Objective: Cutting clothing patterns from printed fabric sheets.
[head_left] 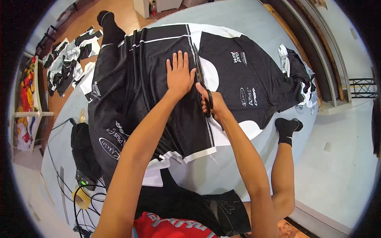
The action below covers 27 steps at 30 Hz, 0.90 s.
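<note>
My left hand [180, 77] lies flat with fingers spread on a black printed fabric sheet [158, 99]. Beside it, my right hand [217, 104] grips black-handled scissors [209, 104]. Their blades point away from me, along a narrow white-lined strip near the black panel's right edge. I cannot tell whether the blades are apart. Right of the strip lies another black panel [254, 75] with white printed marks and white curved areas around it. The sheet's near edge is white and slightly rumpled.
The cloth lies on a pale blue surface [190, 174], with my legs stretched out around it. Bunched fabric [299, 75] sits at the right, and scraps [71, 59] lie on the floor at the far left. Black cables, a yellow tape roll [81, 198] and a black bag [84, 148] are at the left.
</note>
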### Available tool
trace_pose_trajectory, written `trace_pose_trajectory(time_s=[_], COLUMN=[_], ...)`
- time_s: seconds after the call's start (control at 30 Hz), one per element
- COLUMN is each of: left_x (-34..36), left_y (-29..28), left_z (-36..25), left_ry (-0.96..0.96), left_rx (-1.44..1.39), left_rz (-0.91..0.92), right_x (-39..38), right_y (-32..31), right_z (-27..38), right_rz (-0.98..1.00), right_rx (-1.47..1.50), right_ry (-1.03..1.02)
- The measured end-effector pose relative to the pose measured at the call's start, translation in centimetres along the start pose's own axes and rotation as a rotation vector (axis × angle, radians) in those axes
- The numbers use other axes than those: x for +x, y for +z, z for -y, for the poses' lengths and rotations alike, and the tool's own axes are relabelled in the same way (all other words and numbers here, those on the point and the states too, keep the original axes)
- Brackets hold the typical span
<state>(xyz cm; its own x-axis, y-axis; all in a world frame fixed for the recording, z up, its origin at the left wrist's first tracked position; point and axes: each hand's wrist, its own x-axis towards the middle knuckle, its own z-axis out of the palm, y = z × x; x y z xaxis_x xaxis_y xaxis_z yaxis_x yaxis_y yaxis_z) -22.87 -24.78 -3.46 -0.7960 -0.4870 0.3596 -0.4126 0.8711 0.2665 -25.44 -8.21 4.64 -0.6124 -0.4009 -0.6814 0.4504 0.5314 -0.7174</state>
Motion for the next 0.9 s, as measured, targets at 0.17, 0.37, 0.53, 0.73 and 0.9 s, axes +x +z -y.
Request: trace_pose_trajectory(time_s=[0.17,0.37,0.53,0.73,0.9], left_x=[-0.9,-0.9,-0.9,-1.1,-1.0], left_y=[0.6,0.3,0.1,0.1,0.0], left_z=[0.7,0.7,0.6,0.6,0.5], left_ry=[0.038,0.040,0.031,0.023,0.012], left_rx=[-0.010,-0.006,0.000,-0.022,-0.068], left_rz=[-0.053,-0.055,-0.019,-0.028,0.005], right_x=[-0.2,0.4,0.3,2.3,3.4], right_y=[-0.1,0.1,0.1,-0.5,-0.5], right_z=[-0.2,0.0,-0.2,1.0,1.3], right_rz=[0.034,0.008,-0.050,0.028,0.015], right_rx=[0.040,-0.010,-0.072,0.023,-0.004], right_ry=[-0.003,-0.015,-0.057,0.000,-0.061])
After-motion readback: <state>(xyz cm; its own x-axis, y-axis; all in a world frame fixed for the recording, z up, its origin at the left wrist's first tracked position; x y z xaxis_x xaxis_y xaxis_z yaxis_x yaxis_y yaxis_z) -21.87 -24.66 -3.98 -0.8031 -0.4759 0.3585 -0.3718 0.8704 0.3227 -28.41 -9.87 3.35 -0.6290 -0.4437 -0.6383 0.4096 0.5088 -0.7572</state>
